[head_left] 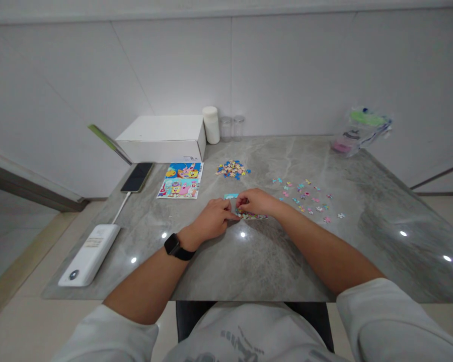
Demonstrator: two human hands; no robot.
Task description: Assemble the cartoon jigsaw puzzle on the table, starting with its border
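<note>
In front of me on the grey table lies a small, partly covered jigsaw puzzle (252,216) with a light blue upper strip. My left hand (216,220), a black watch on its wrist, rests at the puzzle's left edge with fingers stretched toward it. Over the puzzle's middle, my right hand (259,201) is closed in a pinch; whatever its fingertips hold is hidden. Loose puzzle pieces (302,195) in pink, blue and yellow are scattered to the right. Beyond my hands is a heap of mixed puzzle pieces (233,169).
Left of the heap lies a printed cartoon picture sheet (180,181). A phone (137,177) is cabled to a white power bank (89,255). At the back stand a white box (161,138), a white bottle (211,125) and two glass jars (232,128). A plastic bag (362,131) sits back right.
</note>
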